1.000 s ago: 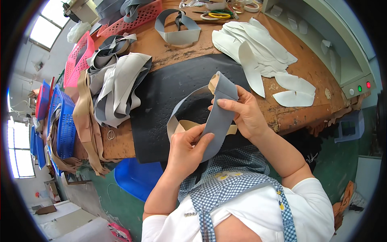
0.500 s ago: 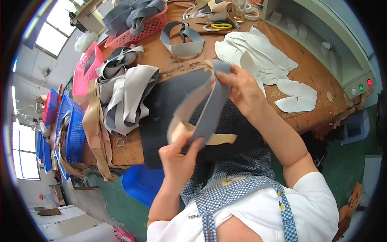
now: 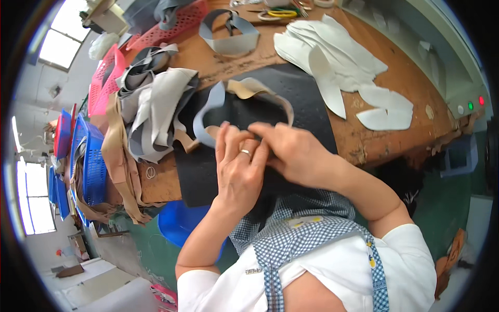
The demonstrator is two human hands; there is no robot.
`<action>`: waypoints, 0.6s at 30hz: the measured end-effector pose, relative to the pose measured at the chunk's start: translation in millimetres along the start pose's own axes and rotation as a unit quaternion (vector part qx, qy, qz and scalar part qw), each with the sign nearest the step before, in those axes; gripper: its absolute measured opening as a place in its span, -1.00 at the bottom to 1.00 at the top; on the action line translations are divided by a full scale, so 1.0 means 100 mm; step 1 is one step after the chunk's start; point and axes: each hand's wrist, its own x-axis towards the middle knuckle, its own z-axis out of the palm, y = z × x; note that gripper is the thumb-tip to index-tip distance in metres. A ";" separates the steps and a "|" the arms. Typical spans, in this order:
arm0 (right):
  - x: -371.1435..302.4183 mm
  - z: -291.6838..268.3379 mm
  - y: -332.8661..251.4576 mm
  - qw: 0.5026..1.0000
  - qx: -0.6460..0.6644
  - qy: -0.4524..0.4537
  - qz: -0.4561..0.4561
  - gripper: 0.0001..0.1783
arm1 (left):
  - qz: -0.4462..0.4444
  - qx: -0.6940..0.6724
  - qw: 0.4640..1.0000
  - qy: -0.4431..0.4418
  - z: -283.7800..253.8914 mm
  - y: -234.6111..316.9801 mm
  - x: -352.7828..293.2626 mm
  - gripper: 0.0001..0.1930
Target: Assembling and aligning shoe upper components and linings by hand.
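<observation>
A grey and tan fabric strip [image 3: 201, 122] curves in an open loop over the black mat [image 3: 200, 179], just beyond my hands. My left hand [image 3: 240, 169], a ring on one finger, has its fingers bent together on the near part of the strip. Against its fingertips, my right hand [image 3: 301, 156] is closed in a pinch where the strip's right side comes down. The exact spot between the fingers is hidden. A tan end of the strip [image 3: 186, 141] sticks out to the left over the mat.
Left of the mat lie piled grey strips [image 3: 163, 106] and long tan strips [image 3: 118, 151]. A looped grey band [image 3: 228, 44] stands behind. White cut pieces [image 3: 332, 54] are heaped at the right, with yellow-handled scissors [image 3: 280, 14] beyond. Pink baskets [image 3: 106, 78] stand far left.
Both hands have come down close together above the mat. The strip, held up and stretched between them before, now spreads in a loop on the far side.
</observation>
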 end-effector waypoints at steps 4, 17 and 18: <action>-0.07 0.00 0.38 0.993 0.067 0.092 0.014 -0.57 | -0.245 -0.104 0.952 0.149 0.22 0.15 -0.15 -0.70; -0.34 -0.15 0.32 0.949 0.300 0.056 0.079 -0.79 | -0.399 -0.835 0.378 0.026 0.37 -0.06 -0.24 -0.64; -0.36 -0.16 0.32 0.937 0.341 0.026 0.075 -0.80 | -0.376 -0.852 0.363 0.023 0.43 -0.07 -0.26 -0.61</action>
